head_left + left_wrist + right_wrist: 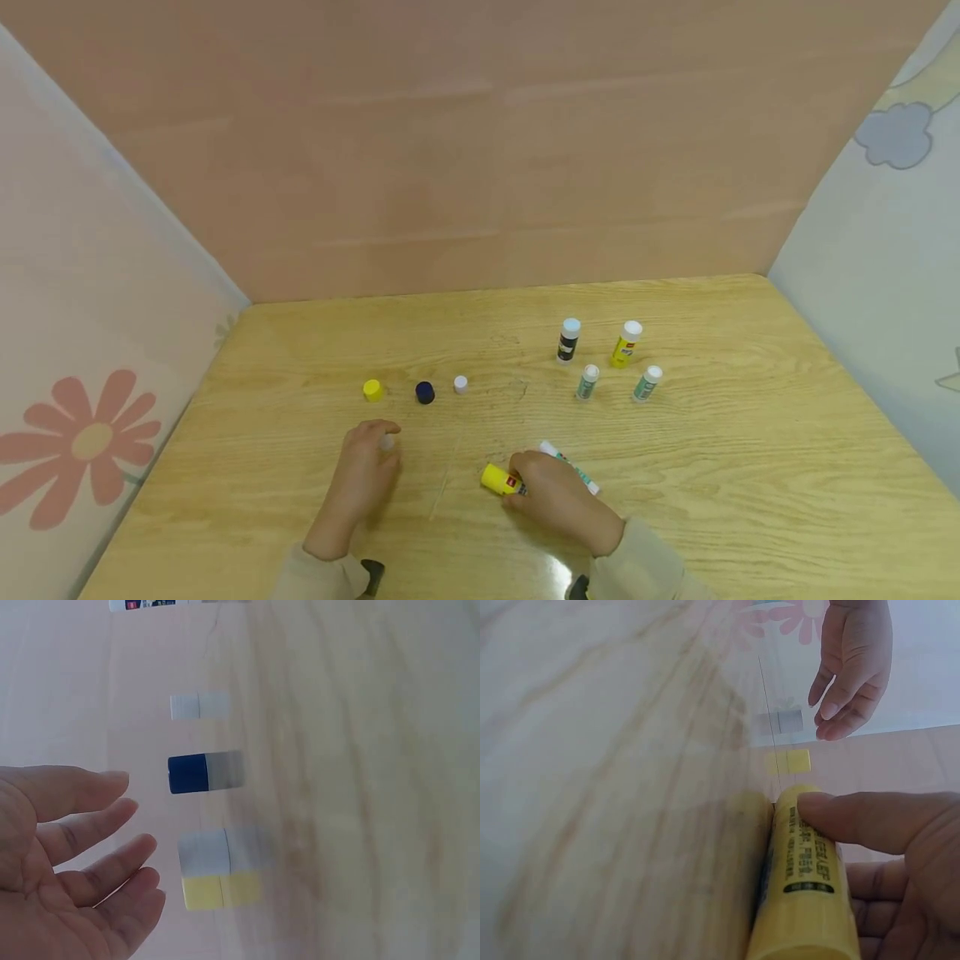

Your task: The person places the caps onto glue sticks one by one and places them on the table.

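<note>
My right hand (558,496) holds a yellow glue stick (501,479) lying on its side, thumb and fingers around it; the right wrist view shows the thumb on the yellow tube (802,900). My left hand (363,471), its fingers loosely bent and apart, is beside a white cap (386,442). In the left wrist view a gap shows between the fingertips and the white cap (204,853). A yellow cap (372,390), a dark blue cap (425,392) and a small white cap (461,384) stand beyond the left hand.
A white and teal tube (587,479) lies just past my right hand. At the back right stand a black-labelled stick (568,342), a yellow one with a white top (626,345) and two small green-labelled ones (588,382). Walls border the wooden table (712,467).
</note>
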Tool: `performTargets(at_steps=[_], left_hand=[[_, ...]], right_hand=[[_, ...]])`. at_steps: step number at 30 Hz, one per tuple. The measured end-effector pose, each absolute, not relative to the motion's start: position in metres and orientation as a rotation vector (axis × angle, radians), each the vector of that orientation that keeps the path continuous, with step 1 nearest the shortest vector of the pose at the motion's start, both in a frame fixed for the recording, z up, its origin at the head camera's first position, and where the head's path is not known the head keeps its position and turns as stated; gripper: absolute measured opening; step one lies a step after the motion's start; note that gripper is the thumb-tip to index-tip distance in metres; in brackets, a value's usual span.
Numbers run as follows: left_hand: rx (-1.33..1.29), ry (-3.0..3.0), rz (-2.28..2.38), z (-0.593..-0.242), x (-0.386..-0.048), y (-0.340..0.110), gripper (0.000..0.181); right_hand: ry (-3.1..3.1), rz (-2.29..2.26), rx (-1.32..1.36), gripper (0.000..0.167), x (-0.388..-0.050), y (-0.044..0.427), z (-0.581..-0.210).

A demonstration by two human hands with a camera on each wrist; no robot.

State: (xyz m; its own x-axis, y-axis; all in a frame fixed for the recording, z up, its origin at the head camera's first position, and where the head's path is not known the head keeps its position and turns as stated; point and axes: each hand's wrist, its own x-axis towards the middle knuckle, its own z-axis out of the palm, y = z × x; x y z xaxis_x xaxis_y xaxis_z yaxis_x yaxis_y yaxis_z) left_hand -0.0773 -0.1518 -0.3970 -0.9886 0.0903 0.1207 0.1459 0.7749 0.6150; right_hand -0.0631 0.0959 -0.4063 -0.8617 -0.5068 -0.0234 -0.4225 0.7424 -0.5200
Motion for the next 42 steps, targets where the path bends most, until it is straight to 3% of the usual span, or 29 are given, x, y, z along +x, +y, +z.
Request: performTargets(at_steps=[42], left_hand=[[-0.263, -3.038, -0.860, -0.4008, -0.0815, -0.1556, 0.023]], right_hand=[[2.824, -0.700, -0.689, 0.034, -0.0598, 0.0956, -0.4034]])
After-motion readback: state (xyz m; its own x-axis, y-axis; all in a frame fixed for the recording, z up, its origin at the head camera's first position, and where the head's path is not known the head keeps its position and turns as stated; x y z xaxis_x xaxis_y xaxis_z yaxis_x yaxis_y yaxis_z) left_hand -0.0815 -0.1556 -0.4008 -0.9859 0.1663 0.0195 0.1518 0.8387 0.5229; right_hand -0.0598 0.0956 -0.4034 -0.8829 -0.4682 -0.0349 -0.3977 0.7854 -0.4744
